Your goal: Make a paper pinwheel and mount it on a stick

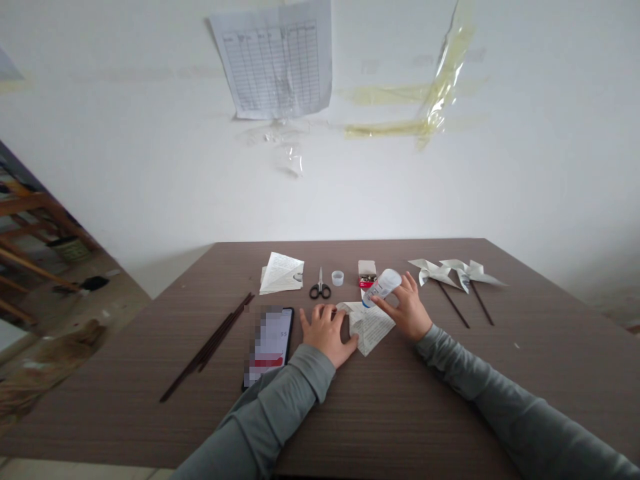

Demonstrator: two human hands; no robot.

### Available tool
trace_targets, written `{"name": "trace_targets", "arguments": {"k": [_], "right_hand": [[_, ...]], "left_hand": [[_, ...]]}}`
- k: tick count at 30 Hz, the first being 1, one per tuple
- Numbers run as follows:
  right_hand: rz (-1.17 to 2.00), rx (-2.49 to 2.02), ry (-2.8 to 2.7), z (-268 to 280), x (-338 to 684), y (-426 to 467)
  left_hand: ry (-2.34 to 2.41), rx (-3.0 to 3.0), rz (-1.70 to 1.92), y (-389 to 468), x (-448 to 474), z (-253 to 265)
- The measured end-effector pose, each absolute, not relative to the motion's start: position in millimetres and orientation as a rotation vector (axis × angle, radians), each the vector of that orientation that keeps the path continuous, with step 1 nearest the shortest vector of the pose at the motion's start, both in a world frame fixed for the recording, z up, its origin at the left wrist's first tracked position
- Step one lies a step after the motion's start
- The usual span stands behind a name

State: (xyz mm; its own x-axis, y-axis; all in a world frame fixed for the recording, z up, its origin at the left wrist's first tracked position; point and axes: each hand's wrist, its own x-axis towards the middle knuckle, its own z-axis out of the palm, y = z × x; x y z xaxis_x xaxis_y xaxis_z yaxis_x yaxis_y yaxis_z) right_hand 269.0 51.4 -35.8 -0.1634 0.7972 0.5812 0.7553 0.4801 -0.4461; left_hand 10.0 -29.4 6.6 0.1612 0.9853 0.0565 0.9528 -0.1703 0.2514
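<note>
The right hand (411, 315) grips a bottle (384, 285), its lettering blurred, over printed paper (371, 331); the left hand (326, 338), fingers spread, touches the paper's left edge. Left, a phone (274, 330) seemingly reads "55".

A folded sheet of printed paper (369, 331) lies about midway between the left and right edges of the surface (400, 420), one corner toward the near edge. Above it tilts a whitish bottle (383, 285), blue end down.
</note>
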Motion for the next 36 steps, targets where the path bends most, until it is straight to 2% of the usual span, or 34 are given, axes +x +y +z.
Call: {"name": "trace_targets", "arguments": {"k": [7, 18, 36], "right_hand": [[0.186, -1.094, -1.744, -41.4, 272.6, 54.6], [-0.154, -1.324, -1.876, -49.4, 275.4, 52.7], [-0.211, -1.399, -1.84, -53.0, 282.8, 59.9]], "left_hand": [[1.897, 2.267, 0.339, -31.4, 9.9, 14.8], [1.885, 2.299, 0.371, -28.4, 7.0, 4.0], [1.851, 2.326, 0.409, -24.3, 0.3, -9.9]]}}
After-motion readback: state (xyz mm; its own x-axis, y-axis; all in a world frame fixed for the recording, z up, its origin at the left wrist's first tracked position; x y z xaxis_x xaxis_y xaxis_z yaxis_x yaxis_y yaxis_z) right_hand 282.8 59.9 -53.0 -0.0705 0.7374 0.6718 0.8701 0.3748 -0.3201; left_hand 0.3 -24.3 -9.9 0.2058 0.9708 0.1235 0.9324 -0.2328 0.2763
